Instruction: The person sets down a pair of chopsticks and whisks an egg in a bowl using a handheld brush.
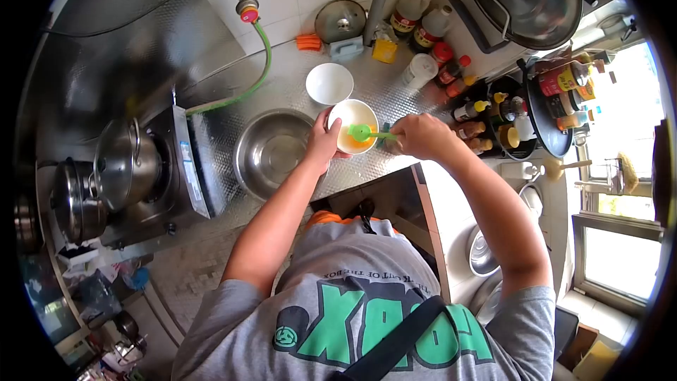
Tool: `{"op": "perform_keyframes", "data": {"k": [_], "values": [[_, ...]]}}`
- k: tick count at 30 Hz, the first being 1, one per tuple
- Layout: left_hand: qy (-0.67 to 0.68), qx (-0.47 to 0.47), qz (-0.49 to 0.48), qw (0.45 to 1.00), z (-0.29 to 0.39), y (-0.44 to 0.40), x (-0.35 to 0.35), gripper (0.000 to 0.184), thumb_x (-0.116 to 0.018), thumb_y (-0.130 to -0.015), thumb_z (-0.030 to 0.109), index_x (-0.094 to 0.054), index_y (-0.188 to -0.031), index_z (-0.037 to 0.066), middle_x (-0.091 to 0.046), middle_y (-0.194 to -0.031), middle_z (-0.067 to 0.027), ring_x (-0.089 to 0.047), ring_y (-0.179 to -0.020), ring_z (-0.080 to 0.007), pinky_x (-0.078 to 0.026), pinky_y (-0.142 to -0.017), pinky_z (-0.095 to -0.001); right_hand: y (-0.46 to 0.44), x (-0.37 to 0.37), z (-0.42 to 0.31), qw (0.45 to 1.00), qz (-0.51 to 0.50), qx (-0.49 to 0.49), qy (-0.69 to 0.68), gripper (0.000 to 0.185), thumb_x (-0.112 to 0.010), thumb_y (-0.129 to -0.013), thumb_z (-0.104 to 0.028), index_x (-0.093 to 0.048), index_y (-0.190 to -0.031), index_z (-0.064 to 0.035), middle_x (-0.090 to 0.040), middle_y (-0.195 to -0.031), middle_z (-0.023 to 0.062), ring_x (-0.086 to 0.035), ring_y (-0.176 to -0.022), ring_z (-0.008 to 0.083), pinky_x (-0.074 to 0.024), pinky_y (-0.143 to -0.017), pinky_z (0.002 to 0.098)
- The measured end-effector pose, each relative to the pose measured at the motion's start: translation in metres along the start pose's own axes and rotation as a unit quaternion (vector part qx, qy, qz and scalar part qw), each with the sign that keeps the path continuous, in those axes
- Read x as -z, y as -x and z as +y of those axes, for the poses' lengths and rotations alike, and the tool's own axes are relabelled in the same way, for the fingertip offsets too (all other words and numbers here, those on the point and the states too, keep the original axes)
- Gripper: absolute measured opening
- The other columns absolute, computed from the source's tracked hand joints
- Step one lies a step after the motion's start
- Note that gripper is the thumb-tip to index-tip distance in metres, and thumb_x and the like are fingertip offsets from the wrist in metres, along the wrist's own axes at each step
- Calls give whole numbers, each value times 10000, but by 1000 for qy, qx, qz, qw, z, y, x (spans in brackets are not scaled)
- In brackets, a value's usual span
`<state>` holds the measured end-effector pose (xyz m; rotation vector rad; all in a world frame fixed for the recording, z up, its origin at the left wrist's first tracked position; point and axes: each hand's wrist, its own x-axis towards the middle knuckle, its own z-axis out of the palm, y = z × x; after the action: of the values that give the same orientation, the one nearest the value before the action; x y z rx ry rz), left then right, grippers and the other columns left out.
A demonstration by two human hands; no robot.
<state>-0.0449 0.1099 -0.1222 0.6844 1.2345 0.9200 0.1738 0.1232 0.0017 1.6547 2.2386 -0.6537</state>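
Note:
My left hand [322,140] grips the left side of a small white bowl [343,113], its thumb over the rim. A yellow-orange liquid [368,144] lies in the bowl, perhaps beaten egg. My right hand [423,137] is closed around the handle of a green spoon [361,132], whose head is over the inside of the bowl. Whether the spoon touches the liquid I cannot tell. Just behind the held bowl stands another white bowl [329,84]. A wide steel basin [248,159] sits on the counter, partly covered by my left hand and forearm.
To the left, a lidded steel pot [127,169] stands on the gas stove [185,162]. A green hose [266,63] runs along the back. Sauce bottles [409,14] and a white tub [421,70] line the back right, near a tray of seasonings [550,123] and a large lidded pan [525,0].

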Motion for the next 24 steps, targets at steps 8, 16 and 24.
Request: {"op": "perform_keyframes", "data": {"k": [8, 16, 24], "values": [[-38, 14, -40, 998, 1, -23, -3, 483, -525, -1015, 211, -395, -1476, 148, -526, -1404, -67, -678, -988, -225, -634, -524, -355, 8, 17, -6, 989, 58, -6, 139, 305, -572, -873, -127, -739, -1115, -208, -721, -929, 98, -718, -880, 276, -569, -737, 403], [-19, 16, -22, 999, 7, -7, -10, 487, -515, -1019, 204, -384, -1486, 164, -542, -1380, -74, -685, -956, -230, -632, -523, -353, 2, 45, 0, 982, 24, 10, 185, 385, -584, -862, -147, -715, -1207, -259, -718, -969, 105, -712, -914, 247, -560, -772, 395], [-28, 8, 106, 994, 20, 30, 51, 503, -520, -1028, 226, -345, -1494, 151, -531, -1361, -127, -684, -1000, -285, -645, -546, -383, -27, 6, -40, 993, -18, 106, -52, 278, -561, -894, -174, -754, -1092, -140, -730, -1018, 161, -700, -969, 357, -546, -909, 446]]}}
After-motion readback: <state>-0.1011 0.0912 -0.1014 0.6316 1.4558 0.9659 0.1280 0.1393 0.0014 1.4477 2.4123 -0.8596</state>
